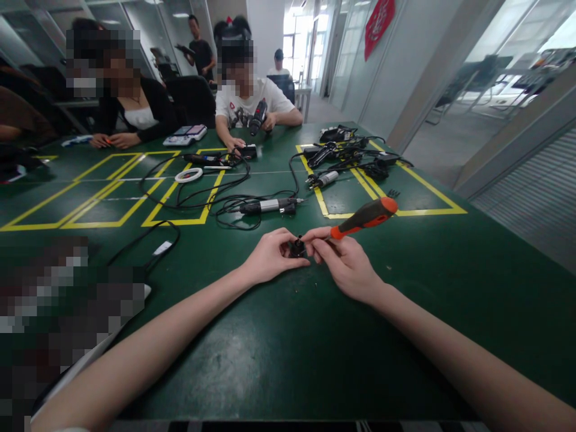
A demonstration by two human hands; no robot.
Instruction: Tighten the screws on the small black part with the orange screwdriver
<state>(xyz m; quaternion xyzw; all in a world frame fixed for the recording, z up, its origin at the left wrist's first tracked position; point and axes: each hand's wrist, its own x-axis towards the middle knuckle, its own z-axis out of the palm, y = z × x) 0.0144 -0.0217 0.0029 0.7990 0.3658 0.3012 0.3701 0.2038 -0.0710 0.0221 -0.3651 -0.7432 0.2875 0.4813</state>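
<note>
My left hand (275, 254) is closed around a small black part (297, 246), gripped between thumb and fingers just above the green table. My right hand (344, 264) holds a screwdriver (365, 217) with a dark grey and orange handle. That handle points up and to the right, beyond my fingers. The shaft is mostly hidden by my right hand. My right fingertips are close to the black part; whether they touch it, I cannot tell. A few tiny bits (315, 284) lie on the table below my hands.
Beyond my hands lies a silver and black electric screwdriver (270, 206) with its cable. Cabled tools (330, 155) lie further right, around yellow tape lines. A white ring (189, 174) is at the left. Across the table, a person in white (279, 96) holds a black drill (258, 117).
</note>
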